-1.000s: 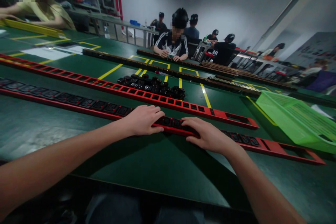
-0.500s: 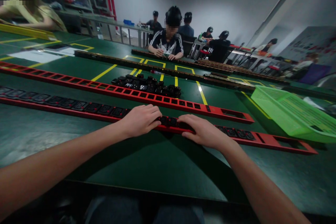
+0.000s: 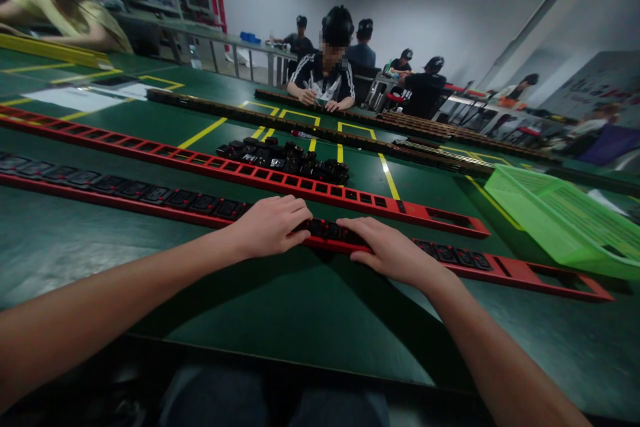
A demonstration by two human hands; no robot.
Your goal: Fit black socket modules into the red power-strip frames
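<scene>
A long red frame (image 3: 515,269) filled with black square parts (image 3: 225,208) lies nearest me, slanting across the table. My left hand (image 3: 273,227) grips it near the middle, thumb at the near edge and fingers over the top. A short way to the right, my right hand (image 3: 383,243) holds the same frame, thumb on the near side and fingers on top. Black parts (image 3: 325,229) show between the two hands. Behind lies a second red frame (image 3: 420,213) with open slots, and beyond it a pile of loose black parts (image 3: 285,159).
A green basket (image 3: 565,220) stands at the right. Long dark strips (image 3: 220,107) cross the table behind the pile. Across the table sits a person (image 3: 325,73) working with a pen-like tool; another person (image 3: 95,23) leans at the far left beside a yellow bar (image 3: 50,50).
The whole view has shifted slightly. Both hands keep nearly the same place and grip on the frame. The hand of the person across has moved a little.
</scene>
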